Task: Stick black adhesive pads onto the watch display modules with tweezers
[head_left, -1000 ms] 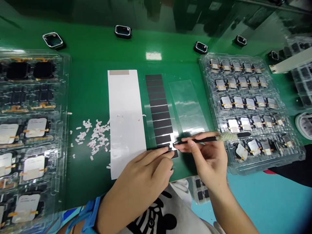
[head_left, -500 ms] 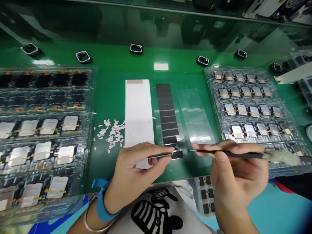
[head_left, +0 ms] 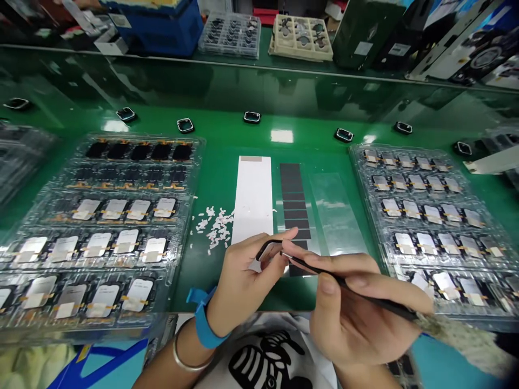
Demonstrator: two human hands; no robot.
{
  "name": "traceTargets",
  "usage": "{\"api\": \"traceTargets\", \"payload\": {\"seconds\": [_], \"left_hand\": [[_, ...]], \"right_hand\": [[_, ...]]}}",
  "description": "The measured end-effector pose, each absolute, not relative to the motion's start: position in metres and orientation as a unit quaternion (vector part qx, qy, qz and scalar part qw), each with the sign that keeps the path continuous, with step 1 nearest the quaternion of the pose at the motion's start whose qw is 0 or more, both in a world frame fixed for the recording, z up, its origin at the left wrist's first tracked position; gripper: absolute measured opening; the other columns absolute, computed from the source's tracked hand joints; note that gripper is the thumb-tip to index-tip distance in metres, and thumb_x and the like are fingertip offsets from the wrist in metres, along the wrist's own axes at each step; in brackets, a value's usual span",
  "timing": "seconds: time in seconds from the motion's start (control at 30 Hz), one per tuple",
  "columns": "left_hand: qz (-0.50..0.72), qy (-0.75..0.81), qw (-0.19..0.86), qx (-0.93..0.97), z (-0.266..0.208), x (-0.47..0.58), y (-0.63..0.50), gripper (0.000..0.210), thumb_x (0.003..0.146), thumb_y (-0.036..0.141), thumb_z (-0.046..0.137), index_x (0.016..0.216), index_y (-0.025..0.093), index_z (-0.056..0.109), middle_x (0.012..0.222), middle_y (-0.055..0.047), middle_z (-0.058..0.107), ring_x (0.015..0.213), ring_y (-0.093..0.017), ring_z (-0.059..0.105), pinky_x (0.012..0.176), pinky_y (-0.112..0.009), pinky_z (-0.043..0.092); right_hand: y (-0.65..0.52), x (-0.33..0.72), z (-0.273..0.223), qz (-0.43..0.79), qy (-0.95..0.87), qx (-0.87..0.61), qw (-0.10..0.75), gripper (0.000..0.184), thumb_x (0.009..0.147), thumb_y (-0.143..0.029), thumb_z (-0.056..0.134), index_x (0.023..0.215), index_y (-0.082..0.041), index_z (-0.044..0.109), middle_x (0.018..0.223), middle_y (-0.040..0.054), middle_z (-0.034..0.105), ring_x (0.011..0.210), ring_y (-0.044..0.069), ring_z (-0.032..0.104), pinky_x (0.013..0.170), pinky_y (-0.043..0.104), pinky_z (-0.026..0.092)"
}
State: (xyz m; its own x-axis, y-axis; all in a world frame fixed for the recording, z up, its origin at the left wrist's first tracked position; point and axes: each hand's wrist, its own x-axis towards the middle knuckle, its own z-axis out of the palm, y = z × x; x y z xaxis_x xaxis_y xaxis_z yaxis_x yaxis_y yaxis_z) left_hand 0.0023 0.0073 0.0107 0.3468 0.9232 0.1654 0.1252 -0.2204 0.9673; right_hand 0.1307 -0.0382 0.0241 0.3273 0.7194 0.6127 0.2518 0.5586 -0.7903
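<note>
Pinching half-hidden dark-rimmed part (head_left: 270,249), my left hand (head_left: 246,274) screens the near end of white sheet (head_left: 253,200); right of it, my right hand (head_left: 363,327) grips black tool (head_left: 387,306), tip contact unclear.

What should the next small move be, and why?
Probably ease the black tool gently against the small part: the left hand pinches the part, while the right hand holds the tool with its tip by the part's edge.
</note>
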Motion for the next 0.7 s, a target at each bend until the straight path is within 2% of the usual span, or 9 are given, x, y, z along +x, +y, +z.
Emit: {"api": "traceTargets", "payload": {"seconds": [0.23, 0.37, 0.53, 0.7], "left_hand": [[0.408, 0.410, 0.399, 0.712, 0.005, 0.005, 0.005, 0.044, 0.100, 0.017, 0.043, 0.143, 0.022, 0.051, 0.092, -0.004, 0.069, 0.076, -0.015, 0.061, 0.067, -0.025, 0.051], [0.384, 0.423, 0.392, 0.721, 0.003, 0.005, 0.005, 0.049, 0.101, 0.019, 0.038, 0.150, 0.021, 0.041, 0.094, -0.007, 0.064, 0.083, -0.018, 0.061, 0.077, -0.031, 0.053], [0.387, 0.421, 0.395, 0.719, 0.001, 0.003, 0.005, 0.051, 0.103, 0.029, 0.034, 0.153, 0.021, 0.036, 0.094, -0.008, 0.063, 0.079, -0.019, 0.058, 0.080, -0.035, 0.054], [0.382, 0.423, 0.404, 0.716, 0.000, 0.003, 0.005, 0.052, 0.104, 0.031, 0.031, 0.155, 0.022, 0.033, 0.098, -0.009, 0.065, 0.077, -0.020, 0.057, 0.081, -0.036, 0.053]], "right_hand": [[-0.026, 0.114, 0.022, 0.198, -0.499, -0.438, 0.721, 0.031, 0.087, 0.003, 0.053, 0.104, -0.022, 0.047, 0.091, 0.0016, 0.068, 0.091, 0.017, 0.073, 0.083, 0.043, 0.068], [-0.020, 0.108, 0.016, 0.213, -0.462, -0.459, 0.728, 0.022, 0.091, -0.005, 0.053, 0.100, -0.024, 0.047, 0.088, -0.0005, 0.066, 0.090, 0.016, 0.074, 0.080, 0.041, 0.069], [-0.018, 0.107, 0.011, 0.224, -0.444, -0.457, 0.737, 0.023, 0.091, -0.005, 0.054, 0.102, -0.024, 0.047, 0.087, 0.0000, 0.066, 0.086, 0.016, 0.073, 0.073, 0.039, 0.070], [-0.017, 0.107, 0.009, 0.222, -0.436, -0.462, 0.740, 0.024, 0.091, -0.005, 0.055, 0.102, -0.024, 0.048, 0.086, 0.0003, 0.065, 0.083, 0.015, 0.072, 0.073, 0.039, 0.069]]}}
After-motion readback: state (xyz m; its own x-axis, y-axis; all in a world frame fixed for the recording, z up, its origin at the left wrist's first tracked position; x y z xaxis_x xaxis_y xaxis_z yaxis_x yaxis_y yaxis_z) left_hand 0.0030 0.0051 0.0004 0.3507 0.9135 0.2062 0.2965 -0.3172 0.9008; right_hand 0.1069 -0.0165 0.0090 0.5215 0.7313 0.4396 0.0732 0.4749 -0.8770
